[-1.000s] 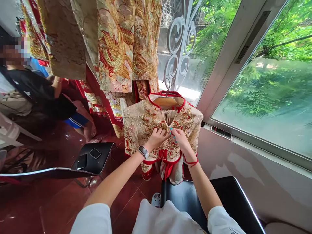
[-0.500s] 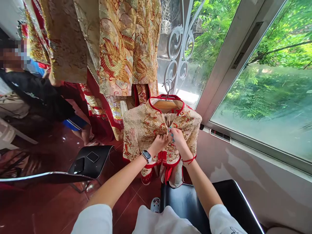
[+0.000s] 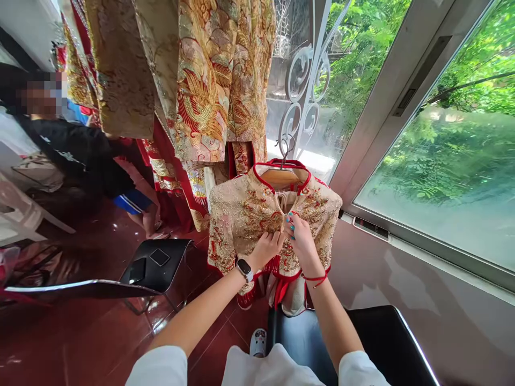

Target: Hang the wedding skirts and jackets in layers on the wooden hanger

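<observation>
An embroidered gold jacket [image 3: 229, 214] with red trim hangs in front of me on a wooden hanger [image 3: 277, 176]. Its neck is parted at the top. My left hand [image 3: 266, 250], with a watch on the wrist, is closed on the jacket's front edge at mid-chest. Just above and to the right, my right hand [image 3: 301, 238] pinches the other front edge, its blue nails showing. The two hands almost touch. Whatever fastening lies between the fingertips is hidden. Below the jacket's hem hang red and pale cloth pieces [image 3: 293, 297].
More embroidered garments [image 3: 205, 96] hang behind at left. A black chair [image 3: 298, 327] stands beneath the jacket; another chair [image 3: 177, 262] at left bears two dark flat objects. Windows [image 3: 450, 161] and a white scroll grille [image 3: 300, 75] fill the right. A person in black [image 3: 76, 150] bends at far left.
The whole view has shifted slightly, so things sit further right. My left fingers have curled a little on the jacket's front, and both hands stay at the same spot on it.
</observation>
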### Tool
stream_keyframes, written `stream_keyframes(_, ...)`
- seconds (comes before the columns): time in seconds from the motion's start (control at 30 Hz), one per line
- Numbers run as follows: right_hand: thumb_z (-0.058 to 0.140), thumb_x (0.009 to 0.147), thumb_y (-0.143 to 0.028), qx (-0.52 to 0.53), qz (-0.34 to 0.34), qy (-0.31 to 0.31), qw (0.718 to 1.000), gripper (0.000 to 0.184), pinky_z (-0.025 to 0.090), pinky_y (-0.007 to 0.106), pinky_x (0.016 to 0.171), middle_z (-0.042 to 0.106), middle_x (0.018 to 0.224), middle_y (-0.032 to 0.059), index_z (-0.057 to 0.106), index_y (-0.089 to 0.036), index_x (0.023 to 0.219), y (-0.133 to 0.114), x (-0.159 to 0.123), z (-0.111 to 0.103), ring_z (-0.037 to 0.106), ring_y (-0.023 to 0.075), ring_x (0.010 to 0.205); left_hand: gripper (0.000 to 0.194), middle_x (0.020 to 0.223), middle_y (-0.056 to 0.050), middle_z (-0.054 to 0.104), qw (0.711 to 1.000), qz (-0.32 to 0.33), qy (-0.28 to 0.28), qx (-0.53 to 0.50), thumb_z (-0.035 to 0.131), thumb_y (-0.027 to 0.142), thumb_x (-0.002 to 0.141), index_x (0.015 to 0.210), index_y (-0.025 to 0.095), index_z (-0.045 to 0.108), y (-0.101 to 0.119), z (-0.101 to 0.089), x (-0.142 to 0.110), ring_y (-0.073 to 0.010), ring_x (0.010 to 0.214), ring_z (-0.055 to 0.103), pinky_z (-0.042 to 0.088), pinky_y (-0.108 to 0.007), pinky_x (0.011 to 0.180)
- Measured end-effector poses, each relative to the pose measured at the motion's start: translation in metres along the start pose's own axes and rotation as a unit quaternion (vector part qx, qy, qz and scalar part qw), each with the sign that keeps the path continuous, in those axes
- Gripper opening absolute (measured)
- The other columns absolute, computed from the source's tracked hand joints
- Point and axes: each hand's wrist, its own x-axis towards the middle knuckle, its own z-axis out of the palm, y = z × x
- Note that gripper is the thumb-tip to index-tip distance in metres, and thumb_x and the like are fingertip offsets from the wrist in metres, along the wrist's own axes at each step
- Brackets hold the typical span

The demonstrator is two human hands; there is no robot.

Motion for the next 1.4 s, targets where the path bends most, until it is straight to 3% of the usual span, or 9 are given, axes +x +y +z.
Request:
stream_keyframes(0.33, 0.057, 0.076, -0.026, -0.026, 0.042, -0.005, 0.999, 0.024, 0.015, 0.023, 0.04, 0.027, 0.048, -0.0106, 0.039, -0.023, 0.061, -0.027, 0.039, 0.017, 0.017, 0.0053, 0.042, 0.03, 0.094, -0.01, 0.062, 0.999, -0.049, 0.015, -0.014, 0.04, 0.003, 0.096, 0.116, 0.012, 0.061, -0.003, 0.004, 0.019, -0.02, 0.087, 0.065, 0.047, -0.032, 0.075)
stream_keyframes(0.6, 0.061, 0.08, -0.048, -0.223, -0.053, -0.084, 0.97, 0.036, 0.02, 0.025, 0.043, 0.034, 0.05, -0.0063, 0.051, -0.021, 0.059, -0.018, 0.014, -0.023, 0.025, 0.0081, 0.045, 0.027, 0.096, -0.007, 0.065, 0.994, -0.045, 0.042, -0.094, 0.053, 0.008, 0.092, 0.116, 0.018, 0.059, 0.004, 0.001, -0.011, -0.0189, 0.087, 0.065, 0.05, -0.032, 0.077)
stream_keyframes(0.7, 0.06, 0.085, -0.049, -0.341, -0.214, -0.009, 0.916, 0.031, 0.034, 0.026, 0.052, 0.053, 0.064, 0.0001, 0.065, -0.02, 0.077, -0.04, 0.026, -0.062, 0.044, 0.0137, 0.057, 0.023, 0.093, -0.006, 0.066, 0.974, -0.096, 0.139, -0.151, 0.047, 0.013, 0.095, 0.113, 0.02, 0.06, -0.031, -0.021, -0.018, -0.018, 0.085, 0.064, 0.051, -0.031, 0.076)
stream_keyframes(0.77, 0.063, 0.085, -0.048, -0.391, -0.317, 0.087, 0.86, 0.032, 0.045, 0.03, 0.066, 0.065, 0.088, 0.0061, 0.069, -0.022, 0.103, -0.057, 0.046, -0.093, 0.056, 0.0193, 0.077, 0.021, 0.097, -0.008, 0.066, 0.936, -0.194, 0.251, -0.154, 0.046, 0.02, 0.096, 0.112, 0.019, 0.06, -0.073, -0.041, -0.017, -0.0217, 0.091, 0.063, 0.051, -0.037, 0.083)
stream_keyframes(0.83, 0.064, 0.084, -0.05, -0.431, -0.353, 0.1, 0.825, 0.042, 0.048, 0.037, 0.083, 0.067, 0.112, 0.0109, 0.067, -0.024, 0.116, -0.069, 0.069, -0.121, 0.059, 0.0246, 0.099, 0.028, 0.109, -0.012, 0.065, 0.884, -0.292, 0.331, -0.157, 0.053, 0.032, 0.094, 0.117, 0.017, 0.058, -0.12, -0.058, -0.011, -0.0271, 0.104, 0.06, 0.048, -0.045, 0.093)
stream_keyframes(1.0, 0.068, 0.077, -0.059, -0.323, -0.288, 0.006, 0.902, 0.044, 0.049, 0.036, 0.086, 0.073, 0.103, 0.0092, 0.073, -0.019, 0.097, -0.072, 0.116, -0.144, 0.063, 0.0221, 0.096, 0.025, 0.099, -0.008, 0.066, 0.876, -0.285, 0.239, -0.308, 0.052, 0.039, 0.093, 0.096, 0.018, 0.066, -0.19, -0.068, 0.01, -0.0229, 0.094, 0.061, 0.049, -0.037, 0.087)
stream_keyframes(1.13, 0.077, 0.064, -0.053, -0.258, -0.309, 0.063, 0.913, 0.034, 0.049, 0.032, 0.069, 0.069, 0.077, 0.0048, 0.073, -0.019, 0.071, -0.081, 0.123, -0.124, 0.06, 0.0189, 0.077, 0.025, 0.078, -0.004, 0.06, 0.828, -0.306, 0.331, -0.335, 0.051, 0.034, 0.092, 0.075, 0.018, 0.06, -0.183, -0.064, 0.022, -0.0178, 0.077, 0.057, 0.048, -0.03, 0.075)
stream_keyframes(1.27, 0.075, 0.072, -0.038, -0.278, -0.375, 0.029, 0.884, 0.016, 0.052, 0.035, 0.073, 0.071, 0.084, 0.0061, 0.077, -0.023, 0.078, -0.082, 0.103, -0.107, 0.063, 0.0206, 0.082, 0.029, 0.08, -0.005, 0.061, 0.794, -0.324, 0.429, -0.284, 0.047, 0.036, 0.096, 0.077, 0.018, 0.06, -0.162, -0.063, 0.021, -0.0191, 0.081, 0.058, 0.05, -0.032, 0.079)
stream_keyframes(1.4, 0.071, 0.079, -0.035, -0.321, -0.416, 0.014, 0.851, 0.013, 0.052, 0.042, 0.093, 0.073, 0.096, 0.0077, 0.076, -0.024, 0.083, -0.062, 0.084, -0.111, 0.065, 0.0233, 0.098, 0.031, 0.11, -0.013, 0.066, 0.855, -0.284, 0.359, -0.244, 0.043, 0.039, 0.098, 0.105, 0.018, 0.064, -0.156, -0.055, 0.008, -0.0263, 0.108, 0.061, 0.047, -0.043, 0.1)
